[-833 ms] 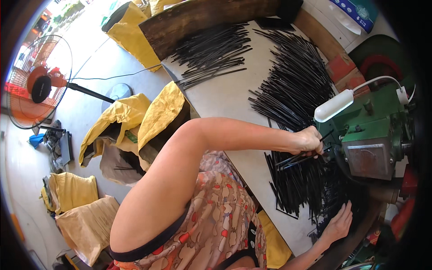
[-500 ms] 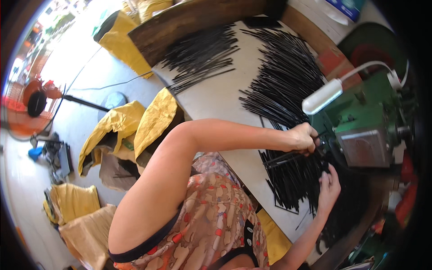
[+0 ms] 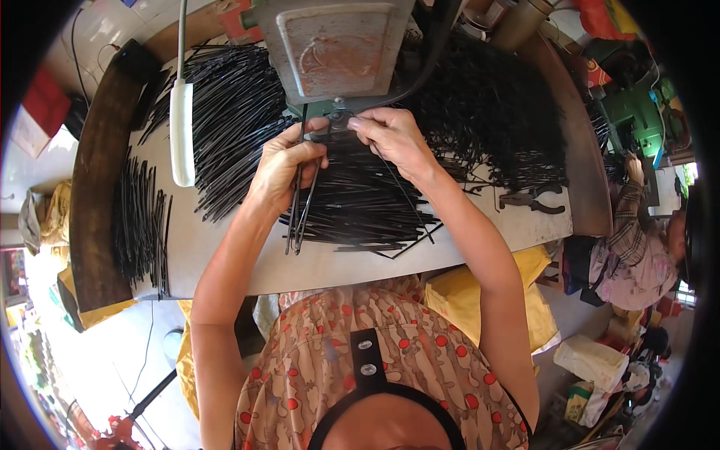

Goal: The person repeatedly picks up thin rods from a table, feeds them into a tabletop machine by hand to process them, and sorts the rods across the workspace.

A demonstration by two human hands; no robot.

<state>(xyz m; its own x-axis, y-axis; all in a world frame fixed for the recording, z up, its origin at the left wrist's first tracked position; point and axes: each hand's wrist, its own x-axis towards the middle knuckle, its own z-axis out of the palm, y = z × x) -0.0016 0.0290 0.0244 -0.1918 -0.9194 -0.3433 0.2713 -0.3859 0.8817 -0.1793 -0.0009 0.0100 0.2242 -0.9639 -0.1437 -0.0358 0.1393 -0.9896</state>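
Several thin black rods (image 3: 302, 217) stick out above and below my left hand (image 3: 283, 166), whose fingers are closed around them. Close by, my right hand (image 3: 397, 144) pinches with thumb and forefinger just under the green machine's head (image 3: 341, 49). From beneath that hand a thin, bent black strip (image 3: 405, 191) runs down toward the table; the end between my fingertips is hard to make out. Both hands work at the machine's lower front, a small gap between them. A layer of loose black rods (image 3: 360, 214) lies below them on the pale table (image 3: 225, 262).
Left of the machine hangs a white lamp (image 3: 181, 135), beside a big rod pile (image 3: 236, 112). More rods (image 3: 135, 225) lie by the wooden side board (image 3: 105, 187). A dark tangled heap (image 3: 487, 97) and pliers (image 3: 532, 200) are at right. Another person (image 3: 637, 255) sits farther right.
The view has swung round to face the machine. My right hand, formerly lower and apart from the machine, has come up to its front, its fingers now pinched. My left hand still holds rods.
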